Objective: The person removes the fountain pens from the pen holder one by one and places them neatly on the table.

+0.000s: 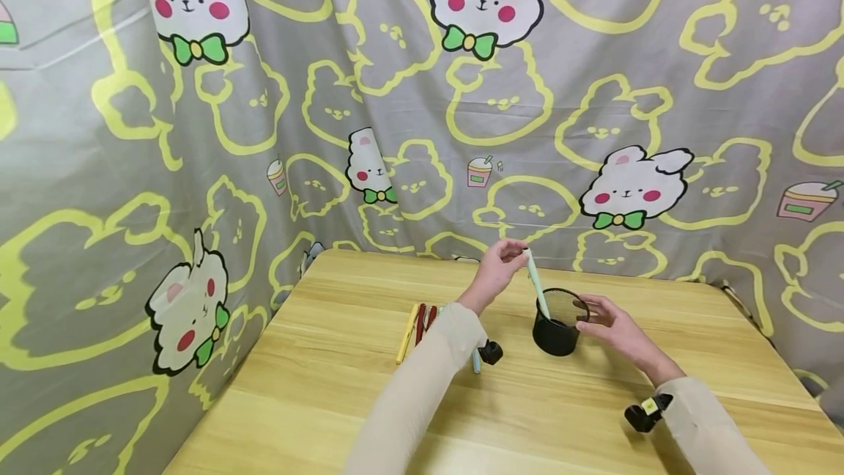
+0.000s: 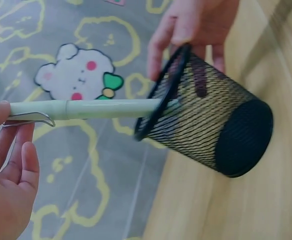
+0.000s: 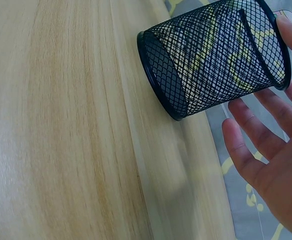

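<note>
My left hand pinches the upper end of a pale green pen with a metal clip. The pen's lower part passes through the mouth of a black wire-mesh pen holder, which stands upright on the table. In the left wrist view, the left hand has its thumb and fingertips by the clip. My right hand holds the holder at its right rim. In the right wrist view, the thumb lies on one side of the rim, and the fingers of the right hand reach along the mesh.
On the wooden table, a yellow pen and dark red pens lie left of the holder, partly behind my left sleeve. A light blue pen shows beside that sleeve. A patterned grey curtain hangs behind the table.
</note>
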A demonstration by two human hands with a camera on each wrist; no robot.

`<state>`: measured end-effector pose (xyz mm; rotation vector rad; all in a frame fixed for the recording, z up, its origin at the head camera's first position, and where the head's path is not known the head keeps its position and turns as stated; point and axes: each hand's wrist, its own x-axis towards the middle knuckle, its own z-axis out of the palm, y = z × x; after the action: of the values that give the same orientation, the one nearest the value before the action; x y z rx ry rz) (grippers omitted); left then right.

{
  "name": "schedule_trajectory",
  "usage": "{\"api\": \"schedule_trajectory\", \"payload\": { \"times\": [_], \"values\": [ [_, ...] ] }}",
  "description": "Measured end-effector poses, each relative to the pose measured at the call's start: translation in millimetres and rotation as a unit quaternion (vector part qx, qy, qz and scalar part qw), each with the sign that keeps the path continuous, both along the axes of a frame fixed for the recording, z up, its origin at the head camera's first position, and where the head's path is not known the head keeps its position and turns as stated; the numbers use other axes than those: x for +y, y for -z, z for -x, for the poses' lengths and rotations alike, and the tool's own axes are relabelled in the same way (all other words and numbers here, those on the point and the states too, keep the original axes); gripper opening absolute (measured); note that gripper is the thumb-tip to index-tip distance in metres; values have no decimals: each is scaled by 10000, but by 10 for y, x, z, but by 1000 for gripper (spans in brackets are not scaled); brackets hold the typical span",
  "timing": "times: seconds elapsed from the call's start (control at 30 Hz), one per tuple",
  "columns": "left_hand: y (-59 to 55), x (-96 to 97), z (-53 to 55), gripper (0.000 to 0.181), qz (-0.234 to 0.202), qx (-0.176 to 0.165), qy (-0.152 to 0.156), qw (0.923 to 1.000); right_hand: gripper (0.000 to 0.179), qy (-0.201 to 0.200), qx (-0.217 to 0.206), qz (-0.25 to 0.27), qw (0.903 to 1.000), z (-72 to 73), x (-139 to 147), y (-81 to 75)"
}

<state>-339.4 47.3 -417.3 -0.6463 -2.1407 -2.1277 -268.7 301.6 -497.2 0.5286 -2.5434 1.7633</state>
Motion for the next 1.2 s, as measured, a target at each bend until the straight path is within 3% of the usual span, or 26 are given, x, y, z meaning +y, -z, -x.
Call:
{"api": "schedule_trajectory", "payload": {
  "times": [0.3, 0.77, 1.2],
  "values": [
    [-98, -314, 92, 24, -299, -31, -270, 9992, 58, 29, 13, -64, 10000, -8, -1, -7],
    [-2, -1017, 127, 29, 821, -335, -406, 9952, 59, 16, -30, 14, 10000, -7, -4, -12],
    [156, -1579, 114, 25, 1243, -752, -825, 9860, 59, 34, -56, -97, 9999, -16, 1, -17]
  ]
}}
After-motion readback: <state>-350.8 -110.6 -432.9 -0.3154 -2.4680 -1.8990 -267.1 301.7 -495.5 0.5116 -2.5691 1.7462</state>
